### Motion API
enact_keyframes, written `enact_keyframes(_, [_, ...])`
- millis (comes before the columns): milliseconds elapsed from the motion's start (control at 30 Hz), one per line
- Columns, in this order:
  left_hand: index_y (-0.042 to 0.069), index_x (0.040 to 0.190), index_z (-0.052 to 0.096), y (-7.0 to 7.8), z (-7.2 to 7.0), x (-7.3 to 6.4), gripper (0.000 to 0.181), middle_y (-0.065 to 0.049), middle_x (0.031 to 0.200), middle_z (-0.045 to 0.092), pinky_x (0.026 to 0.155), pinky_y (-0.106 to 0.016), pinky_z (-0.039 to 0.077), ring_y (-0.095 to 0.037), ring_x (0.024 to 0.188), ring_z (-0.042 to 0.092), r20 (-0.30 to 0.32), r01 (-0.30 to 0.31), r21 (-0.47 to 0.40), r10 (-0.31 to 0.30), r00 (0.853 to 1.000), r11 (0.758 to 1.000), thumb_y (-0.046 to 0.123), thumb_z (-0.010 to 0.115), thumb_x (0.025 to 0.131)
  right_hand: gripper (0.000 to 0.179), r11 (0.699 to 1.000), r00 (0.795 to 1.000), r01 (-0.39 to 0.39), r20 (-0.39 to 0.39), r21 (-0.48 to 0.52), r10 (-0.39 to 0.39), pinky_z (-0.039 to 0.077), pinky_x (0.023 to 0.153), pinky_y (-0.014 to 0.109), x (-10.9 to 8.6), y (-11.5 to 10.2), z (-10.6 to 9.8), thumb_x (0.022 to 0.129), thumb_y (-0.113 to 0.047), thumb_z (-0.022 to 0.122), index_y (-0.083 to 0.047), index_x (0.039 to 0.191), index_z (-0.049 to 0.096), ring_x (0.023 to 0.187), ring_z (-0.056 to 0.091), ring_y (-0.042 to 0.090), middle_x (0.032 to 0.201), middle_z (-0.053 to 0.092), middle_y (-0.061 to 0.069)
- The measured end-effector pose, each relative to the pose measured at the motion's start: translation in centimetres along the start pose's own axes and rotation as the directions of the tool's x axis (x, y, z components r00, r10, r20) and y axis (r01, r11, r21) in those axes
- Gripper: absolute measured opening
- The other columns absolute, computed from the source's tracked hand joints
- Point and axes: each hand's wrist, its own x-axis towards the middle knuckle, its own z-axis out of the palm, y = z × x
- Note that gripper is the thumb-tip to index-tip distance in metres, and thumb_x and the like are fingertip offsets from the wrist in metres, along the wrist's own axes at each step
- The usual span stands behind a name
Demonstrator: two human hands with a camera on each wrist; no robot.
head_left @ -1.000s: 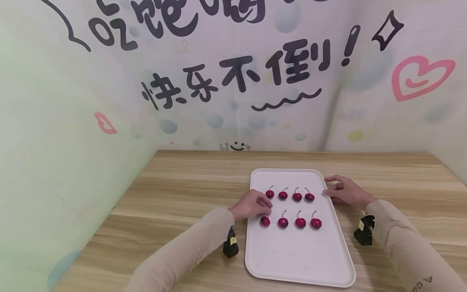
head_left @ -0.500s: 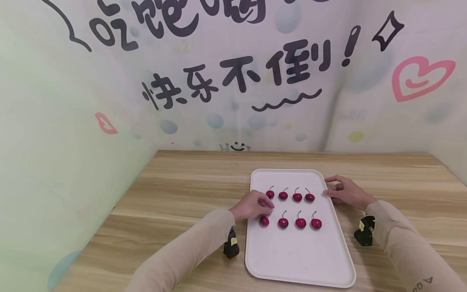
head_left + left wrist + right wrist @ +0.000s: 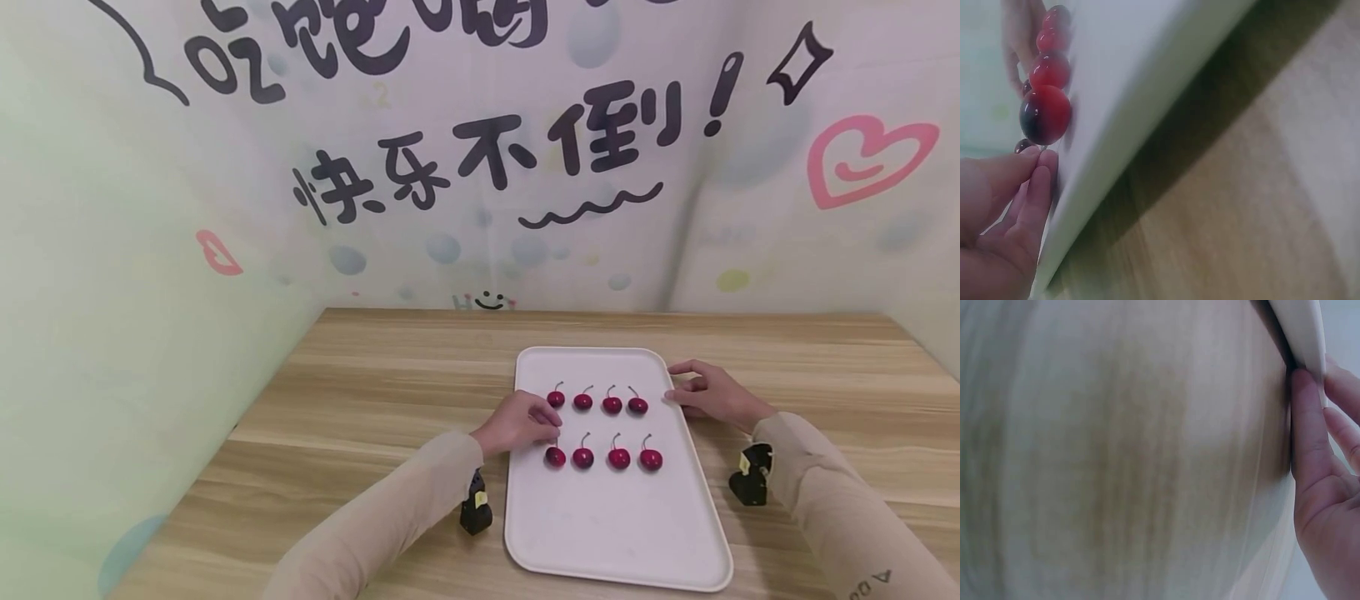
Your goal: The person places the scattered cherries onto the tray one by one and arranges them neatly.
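My left hand reaches over the left rim of a white tray. Its thumb and fingertips pinch the stem of the front-left cherry, which sits on the tray; in the left wrist view that cherry is just beyond the fingertips. Beside it stand three more front-row cherries, including the rightmost cherry. A back row of cherries lies behind, with its leftmost cherry close to my knuckles. At the tray's right rim, my right hand grips the edge, fingers on both sides in the right wrist view.
The tray lies on a wood-grain table. Behind it hangs a pale printed backdrop with dark lettering. A black wrist camera is strapped under the left sleeve, and another black camera under the right.
The front-left cherry first shifts slightly left, then right, and now sits closer to its neighbour. My left hand moves only slightly; the right hand stays at the tray rim.
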Motion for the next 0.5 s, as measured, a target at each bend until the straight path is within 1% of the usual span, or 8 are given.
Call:
enact_keyframes(167, [0.002,0.086,0.066,-0.11,-0.06,-0.02,0.009,-0.002,0.077,0.063,0.064,-0.02,0.045,-0.011,0.071,0.056,-0.011,-0.032,0.016,0.032,0.999,0.999,0.004,0.066,0.078,0.059,1.0,1.0,0.003,0.002,0.002,-0.003,0.049,0.074,0.032,-0.02,-0.09,0.0,0.084,-0.016,0.062,0.009,0.127,0.03,0.08,0.057,0.018,0.093,0.053,0.016])
enact_keyframes(500, [0.002,0.087,0.066,-0.35,0.02,0.05,0.009,0.0,0.077,0.062,0.063,-0.019,0.045,-0.009,0.07,0.055,-0.013,-0.056,0.039,0.057,0.998,0.998,0.004,0.064,0.079,0.059,1.0,1.0,0.006,0.001,0.009,-0.006,0.049,0.074,0.032,-0.03,-0.07,-0.01,0.083,-0.015,0.062,0.009,0.127,0.031,0.08,0.057,0.018,0.092,0.053,0.015])
